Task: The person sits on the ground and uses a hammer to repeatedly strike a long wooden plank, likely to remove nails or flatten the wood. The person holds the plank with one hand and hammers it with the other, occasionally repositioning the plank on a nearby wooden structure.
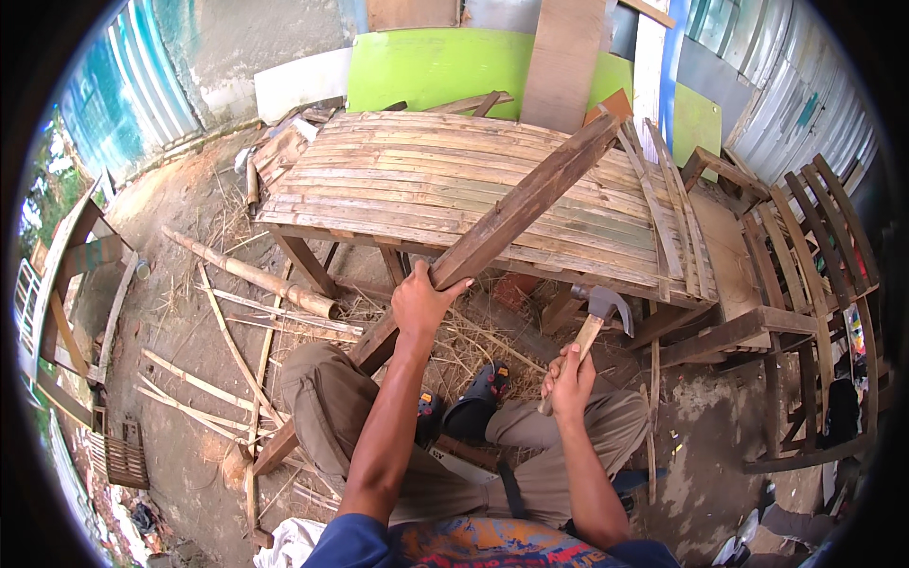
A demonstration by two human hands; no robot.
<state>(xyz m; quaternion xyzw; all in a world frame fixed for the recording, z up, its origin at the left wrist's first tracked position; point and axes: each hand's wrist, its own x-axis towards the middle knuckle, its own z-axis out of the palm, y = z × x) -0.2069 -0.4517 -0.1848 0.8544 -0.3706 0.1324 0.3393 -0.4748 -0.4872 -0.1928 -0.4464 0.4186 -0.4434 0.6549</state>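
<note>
A broad slatted bamboo platform on a wooden frame (pixel 445 189) fills the middle of the view, its near edge facing the seated person's knees. Against that near edge leans a long, weathered brown wooden plank (pixel 516 208), running diagonally from the platform's far right corner, over the slats, down past the near edge and on beside the person's left thigh toward the dirt ground (pixel 180 312). The left hand (pixel 421 303) is wrapped tight around this plank just below the platform's near edge, thumb on the upper face. To the right, near but clear of the plank, the right hand (pixel 568 374) is closed around the pale wooden handle of a claw hammer with a grey steel head (pixel 601 308); the head stands upright above the fist, just in front of the platform's near right edge. Split bamboo strips (pixel 218 379) lie scattered on the ground to the left.
</note>
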